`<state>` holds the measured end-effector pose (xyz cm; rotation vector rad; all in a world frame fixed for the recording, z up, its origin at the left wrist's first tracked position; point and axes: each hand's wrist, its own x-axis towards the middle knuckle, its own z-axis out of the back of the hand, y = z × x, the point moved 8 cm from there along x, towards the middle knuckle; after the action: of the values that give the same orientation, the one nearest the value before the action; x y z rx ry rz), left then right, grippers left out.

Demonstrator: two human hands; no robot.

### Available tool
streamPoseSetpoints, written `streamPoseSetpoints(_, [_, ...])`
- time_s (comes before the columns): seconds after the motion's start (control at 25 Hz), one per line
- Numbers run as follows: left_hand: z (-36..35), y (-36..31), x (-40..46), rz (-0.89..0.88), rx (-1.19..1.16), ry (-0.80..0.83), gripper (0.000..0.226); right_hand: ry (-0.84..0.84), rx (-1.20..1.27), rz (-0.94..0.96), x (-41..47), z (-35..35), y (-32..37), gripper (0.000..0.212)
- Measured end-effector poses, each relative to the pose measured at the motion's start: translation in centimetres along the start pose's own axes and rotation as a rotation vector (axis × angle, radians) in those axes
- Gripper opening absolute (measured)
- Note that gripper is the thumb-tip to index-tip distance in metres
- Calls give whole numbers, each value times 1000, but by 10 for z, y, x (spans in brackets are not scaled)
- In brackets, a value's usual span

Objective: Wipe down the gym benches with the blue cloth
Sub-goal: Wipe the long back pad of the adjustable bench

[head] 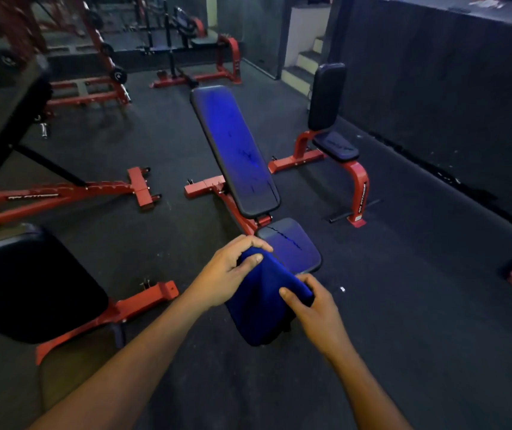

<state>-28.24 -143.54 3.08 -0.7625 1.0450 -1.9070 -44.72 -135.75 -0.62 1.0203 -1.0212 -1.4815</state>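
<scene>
We are bunching the blue cloth (262, 301) in both hands just short of the adjustable bench (242, 156), not wiping yet.

We are pinching the cloth's upper corner with the left hand (233, 270) and gripping its lower fold with the right hand (315, 308); the hands are apart and the cloth is hanging between them over the floor (419, 274). The bench seat pad (293, 245) is lying straight ahead, just beyond the left hand, the nearer one. Its long axis is running away from us, up-left. The red frame lettering is looking like "RN FITNESS" but is too blurred to confirm.
</scene>
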Motion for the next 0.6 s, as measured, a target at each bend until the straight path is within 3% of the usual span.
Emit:
streamPoseSetpoints(0.24, [13,47,91,59,-54,-77,25,-1,143,-36,110,12,0,7])
streamPoseSetpoints(0.4, [43,94,152,185,-29,-117,35,-120,311,-98,198,30,1,16])
streamPoseSetpoints(0.6, [100,152,224,317,77,-104,32,-132,376,-135,324,28,3,6])
